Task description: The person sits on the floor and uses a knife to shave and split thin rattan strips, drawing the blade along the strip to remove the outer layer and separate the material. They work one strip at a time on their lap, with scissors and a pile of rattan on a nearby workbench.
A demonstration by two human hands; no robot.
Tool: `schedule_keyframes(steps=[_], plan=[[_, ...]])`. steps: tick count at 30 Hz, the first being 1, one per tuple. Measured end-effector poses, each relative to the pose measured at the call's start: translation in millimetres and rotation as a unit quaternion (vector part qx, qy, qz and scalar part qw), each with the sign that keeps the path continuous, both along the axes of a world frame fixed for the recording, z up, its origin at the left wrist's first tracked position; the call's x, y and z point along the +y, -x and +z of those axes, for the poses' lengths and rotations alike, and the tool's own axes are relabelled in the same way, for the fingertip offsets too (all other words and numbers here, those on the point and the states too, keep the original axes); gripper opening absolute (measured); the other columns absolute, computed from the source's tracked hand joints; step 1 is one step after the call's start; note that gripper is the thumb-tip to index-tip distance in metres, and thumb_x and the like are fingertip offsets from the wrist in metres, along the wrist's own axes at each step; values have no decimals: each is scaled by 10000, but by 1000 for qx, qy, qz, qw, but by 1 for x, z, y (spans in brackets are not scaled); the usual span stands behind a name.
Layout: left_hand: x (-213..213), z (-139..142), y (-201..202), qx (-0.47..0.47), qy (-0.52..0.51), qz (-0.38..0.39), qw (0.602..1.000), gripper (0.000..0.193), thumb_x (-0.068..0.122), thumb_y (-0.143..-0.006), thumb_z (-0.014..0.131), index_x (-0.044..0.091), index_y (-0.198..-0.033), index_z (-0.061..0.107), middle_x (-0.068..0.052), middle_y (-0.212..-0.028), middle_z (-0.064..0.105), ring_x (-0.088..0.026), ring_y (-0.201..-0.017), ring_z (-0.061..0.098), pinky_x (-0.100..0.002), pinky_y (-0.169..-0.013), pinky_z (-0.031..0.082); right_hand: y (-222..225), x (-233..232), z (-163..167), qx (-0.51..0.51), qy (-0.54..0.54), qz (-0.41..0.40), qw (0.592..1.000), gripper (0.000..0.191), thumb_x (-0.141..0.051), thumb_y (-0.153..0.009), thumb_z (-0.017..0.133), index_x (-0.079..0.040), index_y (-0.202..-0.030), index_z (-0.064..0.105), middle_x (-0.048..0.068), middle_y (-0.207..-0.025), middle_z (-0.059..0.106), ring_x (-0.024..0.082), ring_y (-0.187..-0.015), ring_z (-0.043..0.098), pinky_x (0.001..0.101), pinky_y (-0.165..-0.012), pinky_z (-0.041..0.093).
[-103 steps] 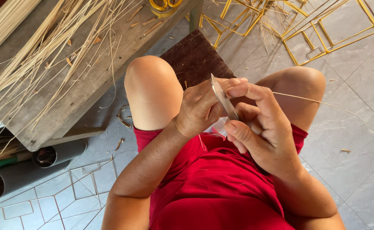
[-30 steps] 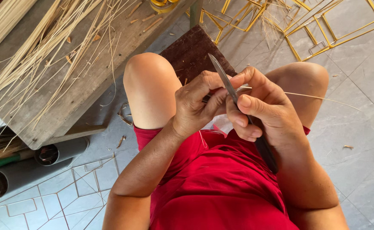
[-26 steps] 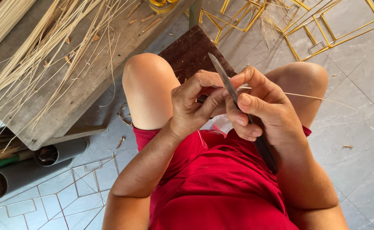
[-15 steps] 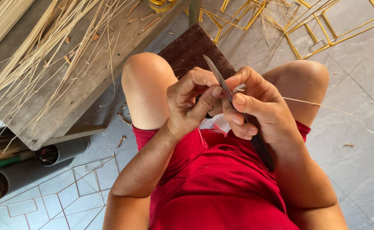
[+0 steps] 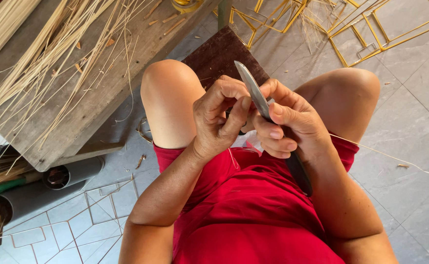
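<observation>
My right hand (image 5: 287, 124) grips a long knife (image 5: 253, 93) with a grey blade pointing up and away, its dark handle running back under my wrist. My left hand (image 5: 219, 117) is closed beside the blade, its thumb and fingers pinching a thin pale bamboo strip (image 5: 390, 157) that trails off to the right over the floor. Both hands hover above my lap, between my bare knees. The part of the strip inside the fingers is hidden.
A rough wooden bench (image 5: 92, 93) covered in loose bamboo slivers (image 5: 43, 63) stands at the left. A dark wooden block (image 5: 214, 54) sits beyond my knees. Yellow wire frames (image 5: 371, 29) lie on the grey tiled floor at the top right. Grey pipes (image 5: 63, 176) lie under the bench.
The knife blade has shifted slightly left and up, and my left fingers have re-pinched closer to it. The strip's free end has moved lower on the right.
</observation>
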State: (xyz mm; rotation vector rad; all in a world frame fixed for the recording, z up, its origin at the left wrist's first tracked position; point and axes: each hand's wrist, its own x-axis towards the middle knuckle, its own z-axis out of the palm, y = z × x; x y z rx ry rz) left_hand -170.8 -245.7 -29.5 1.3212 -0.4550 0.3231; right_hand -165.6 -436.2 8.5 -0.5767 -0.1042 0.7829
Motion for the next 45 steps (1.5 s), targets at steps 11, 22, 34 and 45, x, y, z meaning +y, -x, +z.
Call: schedule_keyframes(steps=[11,22,34,45], plan=[[-5,-8,2,-8,17,12,1000,62,48,-1128,583,38,-1087,538,-63,-1047,607,-55,-858,591,-202,-777,537,0,5,-3,4,-53,21,998,220,-199,-1096,634,-141,-1302,584,70,-767,542,82,-479,426,249,-397,341],[-3,-5,-2,43,112,-19,993,97,90,-1160,559,27,-1090,538,-69,-997,651,-83,-887,675,-237,-811,592,27,16,28,-244,277,-104,924,715,-175,-1019,678,-17,-1607,303,99,-774,615,74,-561,498,202,-521,398],[-2,-7,-4,101,136,-63,984,70,93,-1139,571,23,-1145,580,-67,-1081,670,-98,-950,708,-259,-868,621,31,15,28,-304,337,-111,884,636,-78,-1027,637,-15,-1582,333,60,-780,605,45,-586,514,178,-528,415],[-1,-8,-4,105,186,-110,971,30,16,-1130,569,27,-1157,564,-80,-1080,670,-113,-988,710,-262,-872,611,33,14,26,-327,320,-136,879,514,-68,-1078,613,0,-1551,425,33,-811,587,46,-605,481,197,-583,429]])
